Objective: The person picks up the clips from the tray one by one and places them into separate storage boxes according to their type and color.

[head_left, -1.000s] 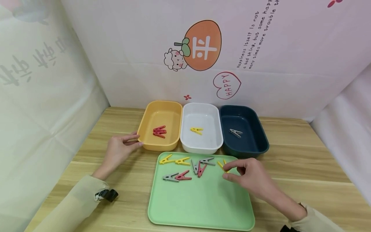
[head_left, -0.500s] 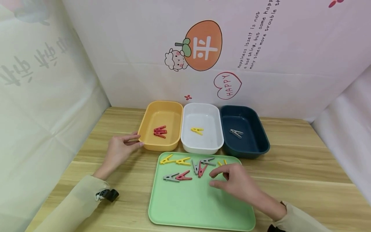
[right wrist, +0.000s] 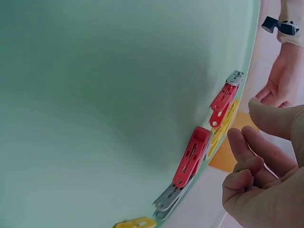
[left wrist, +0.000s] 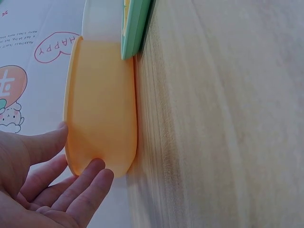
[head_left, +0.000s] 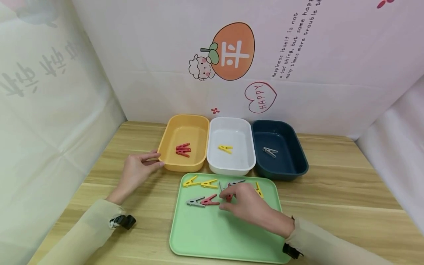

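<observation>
My left hand [head_left: 136,172] touches the near left corner of the yellow bin [head_left: 180,168] with its fingers loosely extended; in the left wrist view, the thumb is at the rim. Above the green tray [head_left: 212,235], my right hand [head_left: 248,208] has thumb and fingers apart, nothing between them. Beneath its fingertips is a red clothespin [right wrist: 192,156] beside grey clothespins, partly hidden in the head view. To their left, a grey clothespin [head_left: 195,201] and a red clothespin [head_left: 210,200] lie together. Two yellow clothespins [head_left: 208,183] lie behind, another yellow clothespin [head_left: 259,190] right of the hand.
Against the yellow bin stands a white bin [head_left: 230,172] holding a yellow clothespin [head_left: 225,148], then a dark blue bin [head_left: 281,173] with a grey clothespin [head_left: 270,152]. Red clothespins [head_left: 183,149] lie in the yellow bin. A printed cloth [head_left: 149,73] hangs behind the wooden table [head_left: 334,176].
My right hand has let go of the yellow clothespin at the tray's right and moved left over the red and grey clothespins. My left hand stays at the yellow bin.
</observation>
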Tool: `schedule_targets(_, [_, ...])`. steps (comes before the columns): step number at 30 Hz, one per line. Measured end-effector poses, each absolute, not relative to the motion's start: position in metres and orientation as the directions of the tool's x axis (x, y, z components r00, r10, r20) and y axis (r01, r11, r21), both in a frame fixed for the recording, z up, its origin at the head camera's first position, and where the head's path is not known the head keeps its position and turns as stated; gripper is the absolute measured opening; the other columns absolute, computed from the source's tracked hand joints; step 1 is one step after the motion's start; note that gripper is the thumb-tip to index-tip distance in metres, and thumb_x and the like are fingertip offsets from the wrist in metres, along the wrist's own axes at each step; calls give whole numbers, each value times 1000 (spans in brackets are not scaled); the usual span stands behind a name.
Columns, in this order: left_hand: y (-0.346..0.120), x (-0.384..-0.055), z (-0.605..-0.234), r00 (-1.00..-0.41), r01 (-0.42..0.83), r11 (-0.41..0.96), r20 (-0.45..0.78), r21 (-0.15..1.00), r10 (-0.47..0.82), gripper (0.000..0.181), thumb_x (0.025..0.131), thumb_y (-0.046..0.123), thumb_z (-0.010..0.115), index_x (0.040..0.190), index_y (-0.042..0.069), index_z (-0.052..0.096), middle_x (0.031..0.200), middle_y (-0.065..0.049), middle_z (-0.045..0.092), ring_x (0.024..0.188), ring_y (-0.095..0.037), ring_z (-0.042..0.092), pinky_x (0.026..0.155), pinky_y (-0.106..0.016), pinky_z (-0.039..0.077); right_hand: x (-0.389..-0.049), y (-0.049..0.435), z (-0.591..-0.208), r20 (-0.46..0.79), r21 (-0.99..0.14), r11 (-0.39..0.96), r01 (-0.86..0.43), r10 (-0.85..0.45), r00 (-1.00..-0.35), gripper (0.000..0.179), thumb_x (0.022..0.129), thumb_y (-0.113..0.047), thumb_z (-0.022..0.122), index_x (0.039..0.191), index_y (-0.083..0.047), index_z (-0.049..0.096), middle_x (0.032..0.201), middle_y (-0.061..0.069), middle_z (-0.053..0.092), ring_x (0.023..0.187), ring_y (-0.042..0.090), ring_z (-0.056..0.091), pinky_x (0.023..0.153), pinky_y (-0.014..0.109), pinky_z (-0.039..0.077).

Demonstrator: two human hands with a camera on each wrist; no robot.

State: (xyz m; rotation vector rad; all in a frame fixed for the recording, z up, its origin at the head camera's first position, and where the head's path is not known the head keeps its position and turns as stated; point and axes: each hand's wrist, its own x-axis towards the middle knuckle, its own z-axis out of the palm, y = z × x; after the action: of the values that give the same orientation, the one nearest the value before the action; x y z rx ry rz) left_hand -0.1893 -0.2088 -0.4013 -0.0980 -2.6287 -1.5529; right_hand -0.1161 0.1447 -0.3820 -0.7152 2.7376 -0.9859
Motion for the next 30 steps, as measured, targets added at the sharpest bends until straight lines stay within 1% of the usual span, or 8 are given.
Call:
schedule_targets(4, [-209,-188,-401,-994,97,483,105,870,10,43,92,18,86,127,-2,73,146,-16,60,109,-33,74,79,-26,62,-120,135,-385,17,-616,674,-409,-508,-861,18,84,-4,89,101,-9,84,93,-2,77,76,9,62,66,27,54])
schedule_targets(7, [-209,-188,-402,-994,97,482,106,871,9,43,92,18,85,128,-2,73,146,-16,60,109,-32,74,79,-26,62,-122,130,-388,15,-601,676,-427,-525,-851,18,84,0,87,100,-9,84,93,-1,78,77,8,63,66,28,54])
schedule_targets(12, [-208,-188,-401,-994,98,482,107,871,8,43,92,19,86,127,-1,73,146,-16,60,107,-31,75,79,-26,62,-124,126,-393,-1,-605,674,-425,-535,-845,17,85,3,86,94,-11,84,89,-6,77,87,9,69,75,30,57])
schedule_targets(20, [-209,-188,-403,-994,100,474,108,875,11,43,92,18,86,128,-2,73,146,-17,60,107,-32,75,80,-27,62,-118,131,-396,-31,-616,674,-408,-538,-842,17,85,4,85,87,-13,83,82,-11,74,79,6,62,70,26,55])
schedule_targets(24, [-208,-189,-403,-994,100,474,107,875,11,43,92,18,86,128,-2,73,146,-16,60,107,-32,75,79,-26,62,-109,140,-393,-52,-620,680,-391,-533,-844,19,84,4,86,84,-14,82,79,-12,72,78,5,62,70,26,54])
schedule_targets(28, [-209,-189,-404,-994,102,473,110,875,11,42,92,18,85,127,-2,73,146,-16,60,107,-32,75,79,-26,62,-100,151,-391,-80,-621,692,-367,-521,-850,19,84,0,87,83,-17,81,78,-16,70,77,4,60,70,26,54])
schedule_targets(30, [-209,-189,-403,-994,102,471,111,876,10,41,92,18,85,127,-2,73,146,-16,59,108,-32,74,78,-26,62,-98,155,-391,-62,-615,696,-371,-511,-857,18,83,-2,89,85,-18,81,81,-16,70,79,4,61,72,27,55])
